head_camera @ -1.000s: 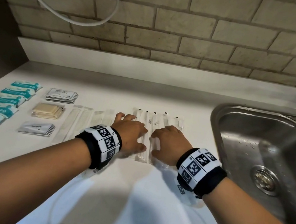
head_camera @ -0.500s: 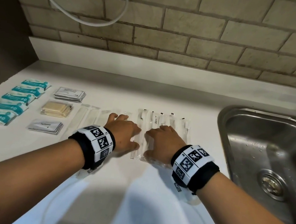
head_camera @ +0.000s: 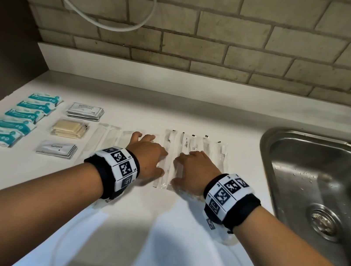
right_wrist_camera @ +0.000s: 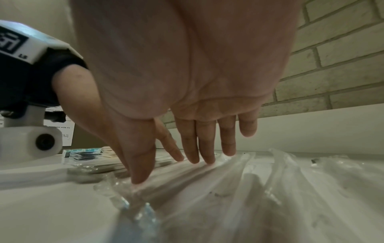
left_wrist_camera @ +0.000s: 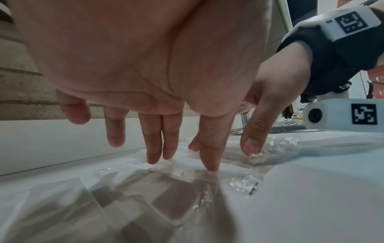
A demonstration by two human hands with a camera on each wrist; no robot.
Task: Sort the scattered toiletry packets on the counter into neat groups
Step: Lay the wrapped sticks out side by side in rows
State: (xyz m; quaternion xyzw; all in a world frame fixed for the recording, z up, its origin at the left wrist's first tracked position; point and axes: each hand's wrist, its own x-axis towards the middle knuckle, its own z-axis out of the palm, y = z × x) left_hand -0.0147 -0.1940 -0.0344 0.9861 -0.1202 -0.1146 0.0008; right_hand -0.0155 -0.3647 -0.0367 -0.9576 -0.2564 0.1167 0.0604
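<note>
A: What are the hands doing?

B: The left hand (head_camera: 146, 159) lies palm down, fingers straight and a little spread, holding nothing. Its fingertips (left_wrist_camera: 210, 166) press on a clear sleeve packet (left_wrist_camera: 180, 174). The right hand (head_camera: 196, 171) is the same: flat, fingers stretched out, the thumb and fingertips (right_wrist_camera: 207, 157) pressing on the crinkled clear wrappers (right_wrist_camera: 259, 189).

A: Where are those wrappers, taking the sink as the mark?

B: The row of long clear packets with black end tabs (head_camera: 195, 147) lies on the white counter (head_camera: 195, 117) just left of the sink (head_camera: 304, 157), side by side and pointing toward the wall. The right hand covers their near ends. The left hand sits at the gap between that row and a second row of clear sleeves (head_camera: 109, 136), further from the sink.

A: And beyond that?

B: Further left again is a column of three stacks: grey sachets (head_camera: 86, 110) nearest the wall, tan packets (head_camera: 69, 131) in the middle, silver toothpaste sachets (head_camera: 57, 148) nearest the person. Farthest from the sink runs a line of five teal and white packets (head_camera: 20, 117), each apart from the next.

A: Anything behind?

B: A brick wall (head_camera: 231, 38) with a white cable (head_camera: 109, 23) looping across it.
</note>
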